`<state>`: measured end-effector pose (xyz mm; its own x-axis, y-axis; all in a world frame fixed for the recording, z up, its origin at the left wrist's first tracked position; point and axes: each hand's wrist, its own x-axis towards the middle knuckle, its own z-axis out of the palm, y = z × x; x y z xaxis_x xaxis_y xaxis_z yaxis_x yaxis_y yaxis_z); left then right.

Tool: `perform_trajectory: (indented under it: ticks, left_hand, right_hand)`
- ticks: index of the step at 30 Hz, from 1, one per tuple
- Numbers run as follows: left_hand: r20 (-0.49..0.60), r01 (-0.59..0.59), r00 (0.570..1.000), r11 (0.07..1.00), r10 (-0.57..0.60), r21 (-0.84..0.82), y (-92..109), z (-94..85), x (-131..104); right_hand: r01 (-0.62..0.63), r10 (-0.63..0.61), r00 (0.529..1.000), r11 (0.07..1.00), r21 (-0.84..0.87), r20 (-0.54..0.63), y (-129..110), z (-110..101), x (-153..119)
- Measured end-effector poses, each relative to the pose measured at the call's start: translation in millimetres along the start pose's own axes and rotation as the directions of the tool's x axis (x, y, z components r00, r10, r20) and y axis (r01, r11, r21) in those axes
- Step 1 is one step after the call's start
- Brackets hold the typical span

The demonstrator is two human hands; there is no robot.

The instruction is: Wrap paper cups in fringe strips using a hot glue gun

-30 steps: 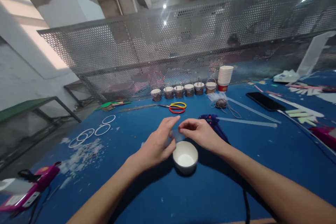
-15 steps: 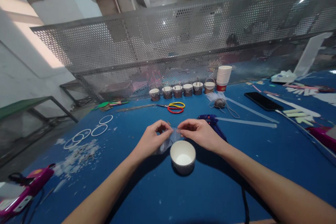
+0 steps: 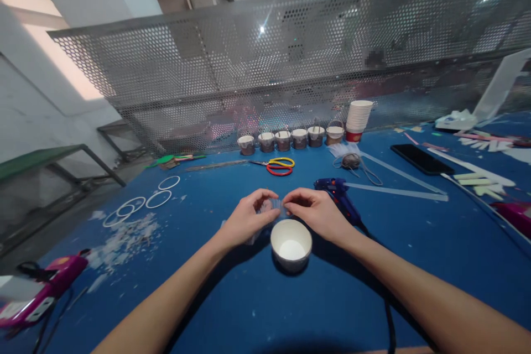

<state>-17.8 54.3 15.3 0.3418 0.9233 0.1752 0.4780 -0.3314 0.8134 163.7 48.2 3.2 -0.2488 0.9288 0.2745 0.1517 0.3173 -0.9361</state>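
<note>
On the flat blue surface, a round white paper cup stands open, just below both hands. The left hand and right hand each have thumb and index fingers pinched on a thin, translucent, gathered strip of mesh, held just beyond the cup's rim.

Craft workshop (glue gun, scissors, offcuts).

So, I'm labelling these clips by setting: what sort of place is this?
Probably a craft workshop: a blue glue gun with translucent plastic strips, yellow-and-red-handled metal scissors, and a row of small dark cups with white rims share a blue worktable.
</note>
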Motion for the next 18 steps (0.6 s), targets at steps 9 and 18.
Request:
perform_trajectory:
  ticks: [9, 18]
  left_hand:
    - [-0.034, -0.19, 0.98, 0.973, 0.196, 0.13, 1, 3.6, -10]
    - [0.146, -0.528, 0.847, 0.777, 0.512, 0.342, -13, -4.2, -13]
  right_hand:
    - [-0.036, 0.038, 0.997, 0.999, -0.025, 0.07, 2, -5, -1]
    - [-0.023, 0.039, 0.992, 0.991, -0.133, 0.123, -5, -9, -10]
